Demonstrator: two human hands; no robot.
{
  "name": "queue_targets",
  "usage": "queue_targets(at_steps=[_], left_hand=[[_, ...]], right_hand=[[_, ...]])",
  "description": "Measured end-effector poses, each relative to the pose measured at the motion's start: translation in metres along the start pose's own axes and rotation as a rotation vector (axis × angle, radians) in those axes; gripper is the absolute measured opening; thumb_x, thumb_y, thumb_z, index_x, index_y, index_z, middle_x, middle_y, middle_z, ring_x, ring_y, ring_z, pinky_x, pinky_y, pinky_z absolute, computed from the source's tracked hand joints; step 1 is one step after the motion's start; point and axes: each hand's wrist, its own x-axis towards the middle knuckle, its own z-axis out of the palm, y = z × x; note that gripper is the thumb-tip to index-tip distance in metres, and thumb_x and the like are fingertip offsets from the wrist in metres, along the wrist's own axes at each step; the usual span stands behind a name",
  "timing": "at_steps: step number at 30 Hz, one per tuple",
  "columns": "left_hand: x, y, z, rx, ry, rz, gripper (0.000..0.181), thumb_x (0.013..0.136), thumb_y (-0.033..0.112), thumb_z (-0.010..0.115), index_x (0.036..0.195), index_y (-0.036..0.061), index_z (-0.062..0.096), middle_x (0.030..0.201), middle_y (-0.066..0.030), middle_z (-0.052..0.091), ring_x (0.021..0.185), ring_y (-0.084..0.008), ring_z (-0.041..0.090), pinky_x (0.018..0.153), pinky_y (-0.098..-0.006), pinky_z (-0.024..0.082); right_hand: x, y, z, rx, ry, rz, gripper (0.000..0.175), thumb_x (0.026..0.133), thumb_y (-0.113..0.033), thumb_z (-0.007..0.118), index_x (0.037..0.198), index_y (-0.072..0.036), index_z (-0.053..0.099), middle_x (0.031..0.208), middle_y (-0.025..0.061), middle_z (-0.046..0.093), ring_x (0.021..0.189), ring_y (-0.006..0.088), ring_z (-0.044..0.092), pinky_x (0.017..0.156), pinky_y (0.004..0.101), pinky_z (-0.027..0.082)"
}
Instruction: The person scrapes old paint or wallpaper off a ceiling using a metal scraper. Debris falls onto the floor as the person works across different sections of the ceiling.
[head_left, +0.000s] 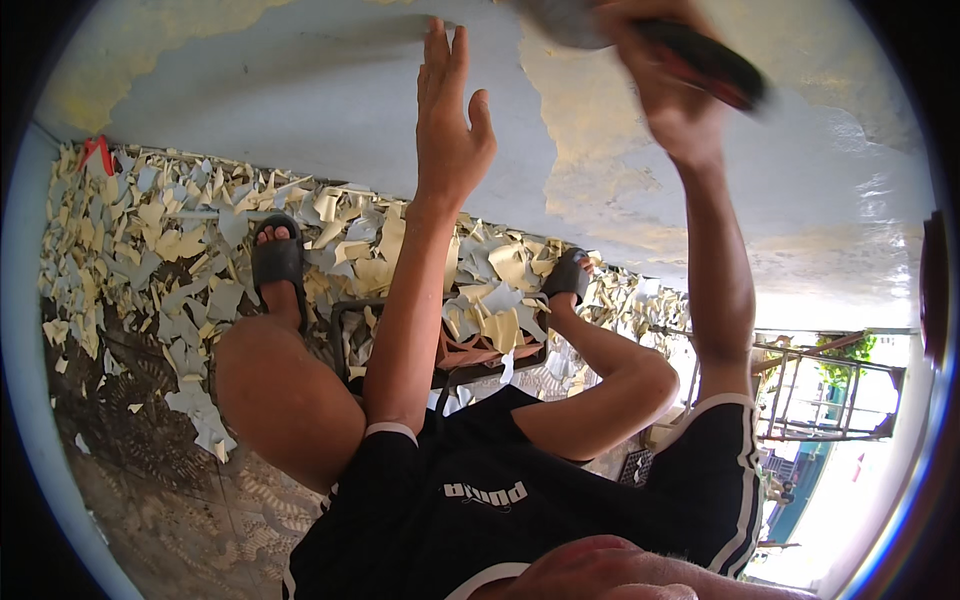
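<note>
My left hand (451, 120) lies flat near the painted wall (330, 90), fingers extended, holding nothing. Up at the right, my right hand (675, 97) is closed around the black and red handle of a scraper-like tool (705, 64). Motion blurs the tool; its greyish blade end points left, and its exact shape and contact with the wall cannot be told. Between the hands, light blue-grey paint ends at a ragged edge beside a bare yellowish patch (577, 150). More yellowish patches show at the wall's upper left and right.
Peeled paint flakes (172, 217) cover the tiled floor (255, 517) along the wall and around my black slides (277, 262). A dark-framed object with a brown lattice (487, 352) stands between my legs, flakes on it. A red object (97, 155) lies far left; a metal rack (825, 390) stands right.
</note>
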Motion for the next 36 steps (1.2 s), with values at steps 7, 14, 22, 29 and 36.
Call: queue_targets(at_steps=[7,14,22,29,36], left_hand=[[0.001,0.003,-0.001,0.004,-0.024,0.0,0.071,0.095,-0.004,0.055,0.161,0.0081,0.031,0.171,-0.0173,0.019,0.157,-0.0373,0.02,0.126,-0.0506,0.026],[-0.001,0.006,0.004,-0.005,-0.026,-0.024,0.073,0.096,-0.005,0.056,0.162,0.0059,0.027,0.17,-0.0196,0.017,0.157,-0.0384,0.018,0.126,-0.0522,0.024],[-0.001,0.007,-0.002,-0.003,0.055,-0.094,0.077,0.096,-0.004,0.056,0.164,0.0074,0.02,0.17,-0.0227,0.012,0.157,-0.0401,0.016,0.127,-0.0476,0.023],[-0.001,0.004,-0.006,-0.017,0.05,-0.133,0.077,0.097,-0.004,0.055,0.164,0.0067,0.018,0.171,-0.0215,0.009,0.157,-0.0382,0.015,0.128,-0.0455,0.023],[0.002,0.009,-0.007,-0.08,0.045,-0.145,0.078,0.098,-0.002,0.054,0.164,0.0073,0.015,0.171,-0.0212,0.008,0.157,-0.0378,0.014,0.128,-0.0461,0.021]], right_hand=[[-0.003,0.003,-0.001,-0.033,-0.201,-0.081,0.009,0.093,0.009,0.066,0.095,0.002,0.061,0.098,0.0216,0.075,0.096,0.0215,0.074,0.077,0.0294,0.059],[0.012,-0.002,-0.001,-0.031,-0.236,0.07,0.01,0.094,0.006,0.068,0.096,0.0,0.06,0.1,0.0198,0.075,0.089,0.0169,0.072,0.074,0.0279,0.057],[0.036,-0.013,0.007,-0.135,-0.355,-0.051,0.012,0.094,0.008,0.066,0.101,0.001,0.06,0.088,0.0155,0.074,0.083,0.0156,0.07,0.072,0.029,0.057],[0.042,-0.008,0.016,-0.069,-0.313,-0.067,0.009,0.094,0.007,0.065,0.096,0.001,0.059,0.08,0.0066,0.066,0.078,0.0098,0.064,0.069,0.0251,0.052],[0.049,-0.011,0.022,-0.106,-0.384,-0.166,0.011,0.093,0.004,0.07,0.097,-0.001,0.061,0.082,0.0042,0.064,0.078,0.0116,0.064,0.065,0.027,0.051]])
